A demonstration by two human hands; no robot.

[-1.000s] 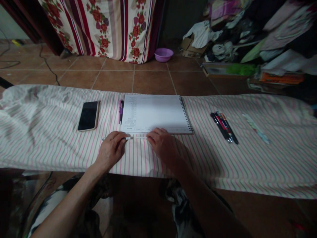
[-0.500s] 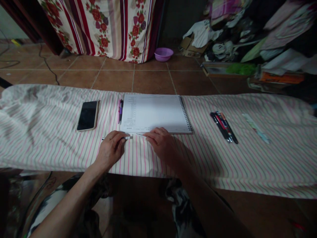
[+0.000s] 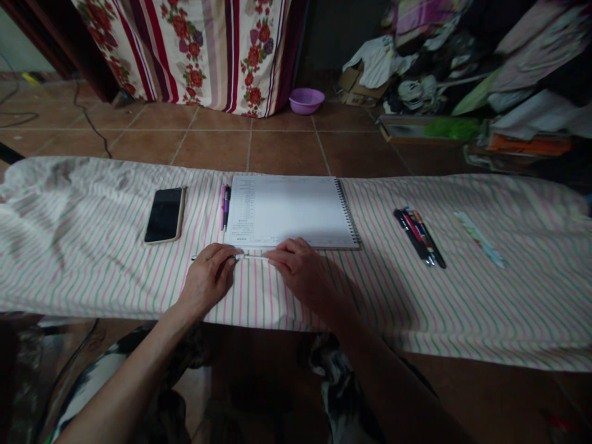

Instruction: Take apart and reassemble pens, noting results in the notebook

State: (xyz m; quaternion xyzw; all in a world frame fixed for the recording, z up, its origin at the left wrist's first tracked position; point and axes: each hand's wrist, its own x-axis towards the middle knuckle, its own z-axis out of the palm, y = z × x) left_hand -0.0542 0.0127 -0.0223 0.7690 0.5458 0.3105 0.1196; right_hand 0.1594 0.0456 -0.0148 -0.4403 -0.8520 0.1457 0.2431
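Note:
Below the open spiral notebook (image 3: 296,209), my left hand (image 3: 210,274) is closed in a pinch around a pen barrel (image 3: 239,255). A dark end of it sticks out on the left, and a pale end on the right. My right hand (image 3: 298,268) pinches a thin white rod (image 3: 255,256) that looks like a pen refill. The rod points left and lines up with the barrel, its tip at the barrel's end. Whether the tip is inside is too small to tell. My fingers hide the middle of the barrel and the rod's right part.
A phone (image 3: 164,214) lies to the left on the striped cloth (image 3: 115,271). A purple pen (image 3: 226,208) and a pink one sit along the notebook's left edge. Several pens (image 3: 419,237) and a pale patterned strip (image 3: 480,239) lie to the right. A purple basin (image 3: 306,102) stands on the floor.
My right hand has shifted slightly left and turned the white rod level, bringing its tip from apart to the barrel's end. My left hand has barely moved.

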